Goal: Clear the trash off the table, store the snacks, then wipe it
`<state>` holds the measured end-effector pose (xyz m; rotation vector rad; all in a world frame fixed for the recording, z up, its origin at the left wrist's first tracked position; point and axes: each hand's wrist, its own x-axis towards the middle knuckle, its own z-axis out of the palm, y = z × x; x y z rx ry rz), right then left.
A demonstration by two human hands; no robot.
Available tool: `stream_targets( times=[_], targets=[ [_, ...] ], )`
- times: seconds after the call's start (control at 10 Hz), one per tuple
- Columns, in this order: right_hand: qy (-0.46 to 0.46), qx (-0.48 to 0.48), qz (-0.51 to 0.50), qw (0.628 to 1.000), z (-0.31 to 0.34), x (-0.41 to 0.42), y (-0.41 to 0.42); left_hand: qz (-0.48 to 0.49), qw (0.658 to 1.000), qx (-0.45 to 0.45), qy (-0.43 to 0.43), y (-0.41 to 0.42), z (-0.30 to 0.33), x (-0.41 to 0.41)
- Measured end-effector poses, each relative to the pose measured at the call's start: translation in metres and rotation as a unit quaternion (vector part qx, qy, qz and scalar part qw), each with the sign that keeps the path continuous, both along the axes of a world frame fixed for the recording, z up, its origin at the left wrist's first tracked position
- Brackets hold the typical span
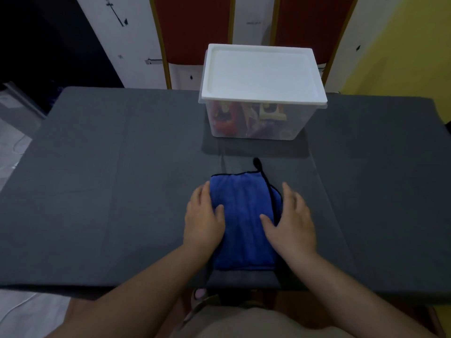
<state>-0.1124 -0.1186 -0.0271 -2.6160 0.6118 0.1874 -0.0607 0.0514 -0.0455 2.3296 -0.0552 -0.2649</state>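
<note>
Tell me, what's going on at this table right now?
A person is tidying up. Both hands, the left hand and the right hand, rest flat on a folded blue cloth near the front edge of the grey table. Behind it stands a clear storage box with its white lid on and colourful snack packets inside. No trash shows on the table, so the wiping step looks to be at hand.
</note>
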Motion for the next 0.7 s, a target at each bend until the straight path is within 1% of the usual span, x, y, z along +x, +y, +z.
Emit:
stream_targets(
  times=[0.1,0.2,0.3,0.5,0.6,0.7],
  targets=[
    [-0.059,-0.105,0.154,0.981,-0.008,0.003,0.007,-0.176,0.966,0.179,-0.060,-0.007,-0.003,-0.006],
    [0.003,-0.104,0.230,0.968,-0.024,0.009,0.005,-0.267,0.923,0.276,-0.033,-0.007,-0.012,-0.008],
    [0.077,-0.053,0.226,0.970,-0.037,0.009,-0.002,-0.274,0.916,0.292,-0.003,0.001,-0.018,-0.005],
    [0.081,-0.058,0.222,0.970,-0.034,0.010,0.001,-0.283,0.906,0.314,-0.017,0.000,-0.018,-0.005],
    [0.087,-0.057,0.220,0.970,-0.031,0.007,0.002,-0.293,0.895,0.333,-0.039,0.002,-0.015,-0.004],
    [0.075,-0.064,0.206,0.974,-0.021,0.012,0.002,-0.272,0.905,0.324,-0.045,0.001,-0.001,0.005]
  ],
)
